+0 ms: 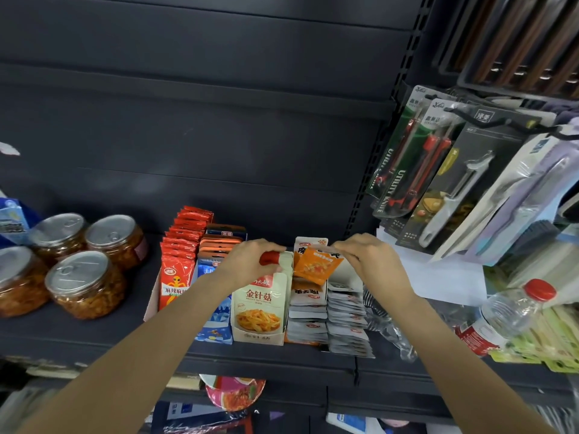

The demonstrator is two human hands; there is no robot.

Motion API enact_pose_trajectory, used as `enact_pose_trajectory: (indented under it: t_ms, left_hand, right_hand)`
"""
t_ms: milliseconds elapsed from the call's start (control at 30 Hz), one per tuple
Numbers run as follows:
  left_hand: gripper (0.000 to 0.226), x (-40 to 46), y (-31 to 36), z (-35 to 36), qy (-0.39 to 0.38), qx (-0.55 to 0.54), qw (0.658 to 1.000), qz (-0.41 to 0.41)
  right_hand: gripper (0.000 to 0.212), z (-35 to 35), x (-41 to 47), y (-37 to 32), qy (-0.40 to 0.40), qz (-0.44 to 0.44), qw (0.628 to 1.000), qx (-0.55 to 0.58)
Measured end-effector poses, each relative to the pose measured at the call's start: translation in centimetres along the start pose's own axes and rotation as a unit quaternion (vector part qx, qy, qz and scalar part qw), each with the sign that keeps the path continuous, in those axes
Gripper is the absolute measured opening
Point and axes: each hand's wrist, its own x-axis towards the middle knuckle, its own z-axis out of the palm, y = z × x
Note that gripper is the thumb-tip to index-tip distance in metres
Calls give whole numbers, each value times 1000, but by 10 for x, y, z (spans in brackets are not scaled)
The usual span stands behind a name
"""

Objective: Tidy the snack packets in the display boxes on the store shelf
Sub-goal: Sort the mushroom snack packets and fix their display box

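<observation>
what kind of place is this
Most likely a small shop aisle: snack packets stand in display boxes on a dark metal shelf, carded utility knives hang on hooks beside them, and sealed jars sit left.

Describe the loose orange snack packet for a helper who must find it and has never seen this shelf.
On the dark store shelf, find the row of display boxes right of the clear lidded jars. The small orange snack packet sits tilted atop the grey packet stacks, by the right hand. Unlike its neatly filed neighbours, it lies skewed, alone.
</observation>
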Motion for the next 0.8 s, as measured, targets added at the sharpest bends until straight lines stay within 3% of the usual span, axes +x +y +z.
enact_pose_trajectory:
  t_ms: [100,200,333,467,533,667,800]
  left_hand:
    - [47,1,0,1,1,9,1000,0]
    - [47,1,0,1,0,14,1000,0]
    - [47,3,0,0,-3,14,1000,-1]
    - [46,3,1,1,0,21,1000,2]
    - [45,3,2,0,2,25,1000,5]
    - [45,3,3,-1,-1,22,1000,1]
    - [45,3,2,-1,-7,25,1000,-5]
  right_hand:
    - [16,10,3,-7,-103,-43,994,-12]
    - [28,31,0,-9,-247,29,969,-3]
    - [29,53,-4,-9,-275,96,956,13]
    - [25,54,1,-9,-346,103,932,31]
    - [22,46,8,-10,-333,95,936,62]
    - [44,44,29,-7,-171,109,979,24]
    - [50,54,43,-5,-232,128,964,-34]
